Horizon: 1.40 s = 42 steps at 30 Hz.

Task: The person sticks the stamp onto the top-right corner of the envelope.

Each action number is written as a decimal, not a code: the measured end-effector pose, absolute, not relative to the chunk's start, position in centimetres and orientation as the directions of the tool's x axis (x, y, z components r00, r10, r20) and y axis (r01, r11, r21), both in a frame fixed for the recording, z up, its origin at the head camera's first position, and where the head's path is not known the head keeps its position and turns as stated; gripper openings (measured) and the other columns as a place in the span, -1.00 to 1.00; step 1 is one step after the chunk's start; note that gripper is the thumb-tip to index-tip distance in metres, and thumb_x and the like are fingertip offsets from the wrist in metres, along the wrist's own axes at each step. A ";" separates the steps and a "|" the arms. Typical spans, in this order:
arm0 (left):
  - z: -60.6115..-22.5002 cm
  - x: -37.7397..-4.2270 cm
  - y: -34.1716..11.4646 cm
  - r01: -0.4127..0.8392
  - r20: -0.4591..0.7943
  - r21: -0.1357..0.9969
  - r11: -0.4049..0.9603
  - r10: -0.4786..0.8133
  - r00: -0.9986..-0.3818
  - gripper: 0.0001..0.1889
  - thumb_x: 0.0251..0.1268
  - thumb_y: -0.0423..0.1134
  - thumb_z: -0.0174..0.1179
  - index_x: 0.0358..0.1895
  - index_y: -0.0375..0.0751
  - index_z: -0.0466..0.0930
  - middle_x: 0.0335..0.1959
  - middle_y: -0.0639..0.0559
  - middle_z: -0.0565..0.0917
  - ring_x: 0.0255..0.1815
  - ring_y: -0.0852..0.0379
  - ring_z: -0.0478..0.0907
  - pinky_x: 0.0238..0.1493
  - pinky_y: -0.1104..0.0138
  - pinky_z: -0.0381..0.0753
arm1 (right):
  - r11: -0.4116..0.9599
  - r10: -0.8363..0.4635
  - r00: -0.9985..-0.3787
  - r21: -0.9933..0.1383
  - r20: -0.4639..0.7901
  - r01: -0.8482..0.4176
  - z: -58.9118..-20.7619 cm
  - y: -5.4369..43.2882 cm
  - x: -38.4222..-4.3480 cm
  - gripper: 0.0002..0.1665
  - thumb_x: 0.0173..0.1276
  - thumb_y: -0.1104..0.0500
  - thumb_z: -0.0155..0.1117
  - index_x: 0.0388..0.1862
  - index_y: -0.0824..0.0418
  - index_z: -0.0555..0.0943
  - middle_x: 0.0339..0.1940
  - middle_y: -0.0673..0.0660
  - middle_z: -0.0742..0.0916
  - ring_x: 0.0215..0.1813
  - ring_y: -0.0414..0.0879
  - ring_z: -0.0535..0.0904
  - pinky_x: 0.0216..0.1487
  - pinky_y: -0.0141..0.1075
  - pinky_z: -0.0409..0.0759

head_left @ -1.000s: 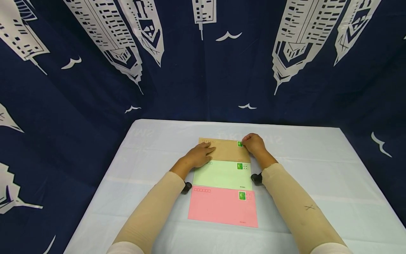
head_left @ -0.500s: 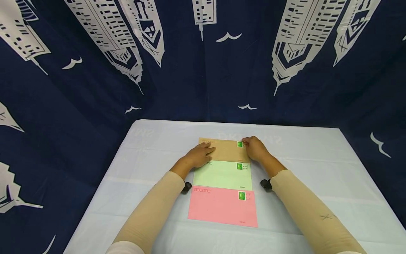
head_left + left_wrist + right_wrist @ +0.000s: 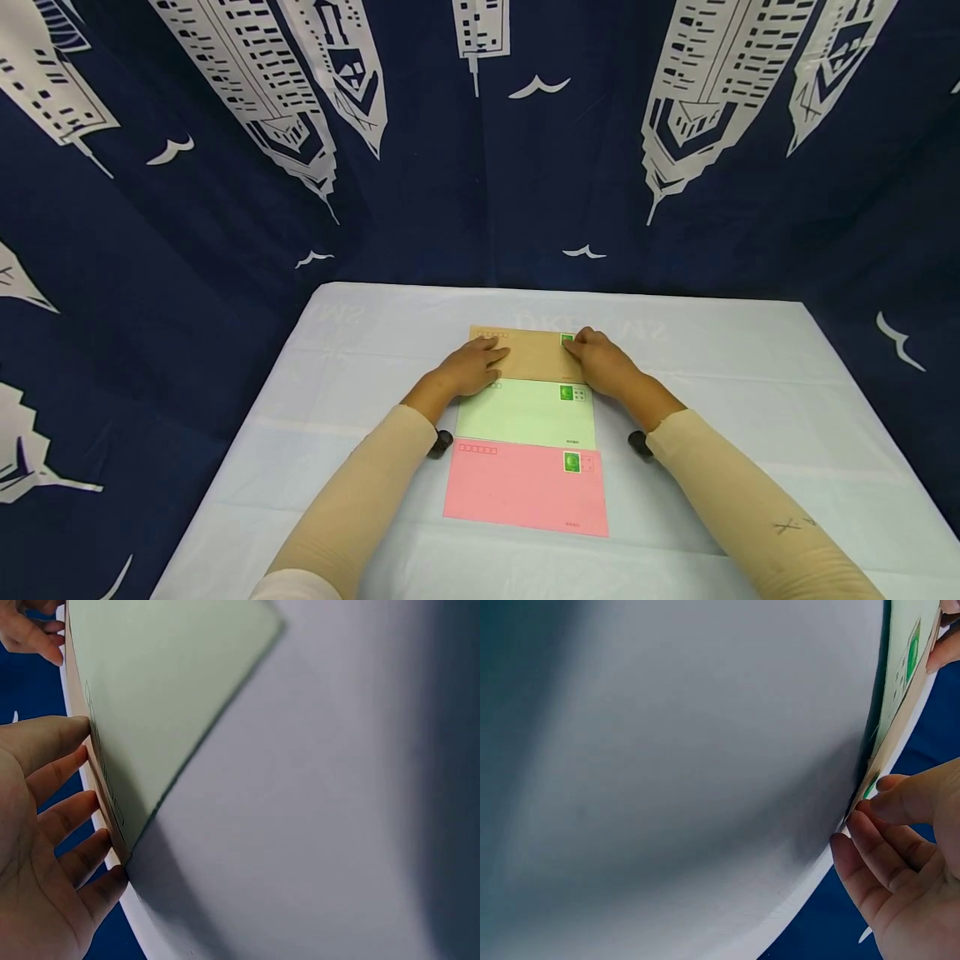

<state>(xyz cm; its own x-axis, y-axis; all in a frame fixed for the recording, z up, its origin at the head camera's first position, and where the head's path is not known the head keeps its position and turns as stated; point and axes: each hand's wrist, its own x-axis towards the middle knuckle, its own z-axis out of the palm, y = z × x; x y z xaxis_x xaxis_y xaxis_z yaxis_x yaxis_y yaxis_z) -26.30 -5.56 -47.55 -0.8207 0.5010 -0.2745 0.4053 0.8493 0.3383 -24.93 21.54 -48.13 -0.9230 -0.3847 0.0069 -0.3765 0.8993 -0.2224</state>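
On the table lies a brown envelope (image 3: pixel 534 354) with a green stamp (image 3: pixel 566 338) at its upper right corner. My left hand (image 3: pixel 471 367) rests on the envelope's left part with its fingers spread. In the left wrist view the left fingertips (image 3: pixel 96 801) touch down along the brown paper. My right hand (image 3: pixel 606 362) is at the right end, its fingertips on the stamp and covering part of it. The right wrist view shows the thumb and forefinger close together at the green stamp (image 3: pixel 871 784), the other fingers (image 3: pixel 855 874) loosely bent near the paper's edge.
Just below, a pale green envelope (image 3: pixel 525 421) and a pink envelope (image 3: pixel 517 492) lie in a column, each with a green stamp at its upper right. A white cloth covers the table (image 3: pixel 360 367). Behind hangs a dark blue curtain (image 3: pixel 480 192) with white building prints.
My right hand has shifted slightly down and left, its fingertips moving from the stamp's right edge onto it; the right forearm has swung outward. The left hand stays in place.
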 end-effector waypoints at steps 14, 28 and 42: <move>-47.8 -26.2 -5.6 0.397 -0.278 0.343 0.851 0.496 -0.823 -0.44 0.62 -0.04 -0.03 0.59 0.09 0.19 0.68 0.03 0.04 0.72 -0.04 -0.11 0.69 0.07 -0.01 | 0.904 -0.411 -0.912 -0.134 -0.002 -0.407 -48.3 21.6 -24.9 -0.56 0.58 0.27 0.07 0.37 0.33 0.53 0.15 0.25 0.57 0.15 0.13 0.50 0.24 -0.03 0.59; -47.7 -26.1 -5.5 0.412 -0.272 0.323 0.852 0.501 -0.821 -0.44 0.62 -0.03 -0.05 0.59 0.09 0.19 0.68 0.01 0.05 0.72 -0.04 -0.10 0.69 0.08 -0.01 | 0.897 -0.441 -0.897 -0.066 -0.035 -0.438 -47.9 21.8 -25.4 -0.51 0.51 0.31 0.16 0.40 0.26 0.52 0.45 0.18 0.55 0.27 0.15 0.50 0.27 0.01 0.53; -47.8 -26.2 -5.7 0.418 -0.269 0.324 0.849 0.506 -0.819 -0.45 0.63 -0.04 -0.06 0.60 0.09 0.18 0.69 0.02 0.04 0.72 -0.04 -0.11 0.70 0.09 -0.01 | 0.898 -0.435 -0.900 -0.085 -0.036 -0.431 -47.7 21.8 -25.7 -0.52 0.55 0.26 0.12 0.40 0.23 0.52 0.47 0.23 0.51 0.30 0.19 0.49 0.31 0.06 0.51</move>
<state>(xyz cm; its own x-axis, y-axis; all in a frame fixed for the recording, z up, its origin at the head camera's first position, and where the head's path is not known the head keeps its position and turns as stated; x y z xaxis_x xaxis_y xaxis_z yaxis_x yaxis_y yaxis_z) -26.21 -5.67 -47.83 -0.8195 0.5061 -0.2690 0.4178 0.8488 0.3242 -25.69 21.84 -47.73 -0.8998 -0.4349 -0.0362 -0.4308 0.8985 -0.0846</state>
